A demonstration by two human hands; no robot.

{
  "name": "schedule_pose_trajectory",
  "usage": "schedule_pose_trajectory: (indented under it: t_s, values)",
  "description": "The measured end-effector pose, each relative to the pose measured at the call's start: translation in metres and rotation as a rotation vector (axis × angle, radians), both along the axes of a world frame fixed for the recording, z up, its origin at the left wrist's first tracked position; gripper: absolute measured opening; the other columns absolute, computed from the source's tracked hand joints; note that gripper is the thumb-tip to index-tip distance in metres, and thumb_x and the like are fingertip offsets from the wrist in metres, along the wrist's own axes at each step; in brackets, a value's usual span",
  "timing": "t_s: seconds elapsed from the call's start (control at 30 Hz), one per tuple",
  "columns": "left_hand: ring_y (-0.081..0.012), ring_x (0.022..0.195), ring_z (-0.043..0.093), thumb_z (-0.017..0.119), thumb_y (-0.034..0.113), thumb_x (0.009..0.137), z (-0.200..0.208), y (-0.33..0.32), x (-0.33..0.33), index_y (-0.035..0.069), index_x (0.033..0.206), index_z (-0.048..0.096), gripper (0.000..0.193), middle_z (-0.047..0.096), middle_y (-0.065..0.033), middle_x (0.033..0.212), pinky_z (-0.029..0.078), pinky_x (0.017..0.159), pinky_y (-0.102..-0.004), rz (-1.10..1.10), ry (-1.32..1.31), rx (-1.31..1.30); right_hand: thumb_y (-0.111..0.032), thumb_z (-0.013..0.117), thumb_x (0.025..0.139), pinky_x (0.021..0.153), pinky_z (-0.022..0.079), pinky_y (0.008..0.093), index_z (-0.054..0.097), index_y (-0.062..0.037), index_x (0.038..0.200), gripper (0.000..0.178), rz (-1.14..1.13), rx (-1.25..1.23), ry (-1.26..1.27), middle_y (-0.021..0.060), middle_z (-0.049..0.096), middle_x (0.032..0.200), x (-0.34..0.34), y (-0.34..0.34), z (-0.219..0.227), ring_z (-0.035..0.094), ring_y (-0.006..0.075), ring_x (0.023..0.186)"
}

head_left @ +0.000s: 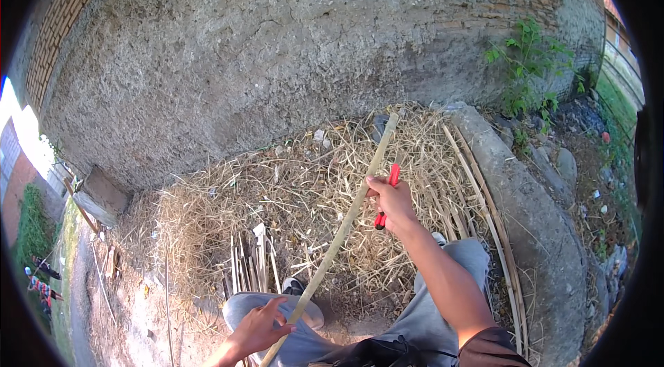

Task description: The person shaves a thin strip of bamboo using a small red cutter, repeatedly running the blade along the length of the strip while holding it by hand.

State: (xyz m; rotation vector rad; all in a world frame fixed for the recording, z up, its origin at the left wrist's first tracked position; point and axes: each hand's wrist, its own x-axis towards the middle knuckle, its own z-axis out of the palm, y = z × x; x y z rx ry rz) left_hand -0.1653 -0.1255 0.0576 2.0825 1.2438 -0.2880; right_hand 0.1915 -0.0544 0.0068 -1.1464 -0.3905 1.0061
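A long pale bamboo strip (337,241) slants from the straw at the upper middle down to the lower edge, between my knees. My right hand (393,202) is closed around a red-handled knife (394,173) and lies against the strip's upper part. A short grey blade points up past the fist; the handle's dark end shows below it. Beside the strip's lower part is my left hand (259,329), fingers apart and thumb stretched toward the strip. Whether its fingertips touch the strip I cannot tell.
Dry shavings (228,208) cover the ground before a rough wall (277,56). Several cut strips (249,263) stand by my left knee; longer poles (487,208) lie at right along a concrete curb (515,194). A green plant (529,66) grows by the wall. People (43,287) appear far left.
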Motion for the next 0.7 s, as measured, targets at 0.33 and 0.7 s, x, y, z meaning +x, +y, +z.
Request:
schedule_pose_trajectory:
  t_s: [0.33, 0.7]
  values:
    - [-0.0297, 0.090, 0.065, 0.066, 0.010, 0.087, 0.039, 0.078, 0.073, 0.006, 0.125, 0.052, 0.041, 0.068, -0.0123, 0.092, 0.032, 0.109, -0.0492, -0.031, -0.399, 1.046, -0.031, 0.071, 0.090, 0.043, 0.032, 0.0232, 0.063, -0.0085, 0.095, 0.024, -0.397, 0.281, 0.276, 0.0030, 0.066, 0.085, 0.074, 0.001, 0.021, 0.036, 0.0045, 0.044]
    - [-0.0286, 0.108, 0.064, 0.072, 0.012, 0.085, -0.008, 0.159, 0.142, 0.008, 0.136, 0.041, 0.059, 0.072, -0.0112, 0.098, 0.029, 0.111, -0.0487, -0.076, -0.650, 1.077, -0.017, 0.056, 0.099, 0.048, 0.038, 0.0257, 0.056, -0.0046, 0.116, 0.021, -0.541, 0.278, 0.366, 0.0097, 0.066, 0.092, 0.084, 0.021, 0.011, 0.042, 0.0085, 0.052]
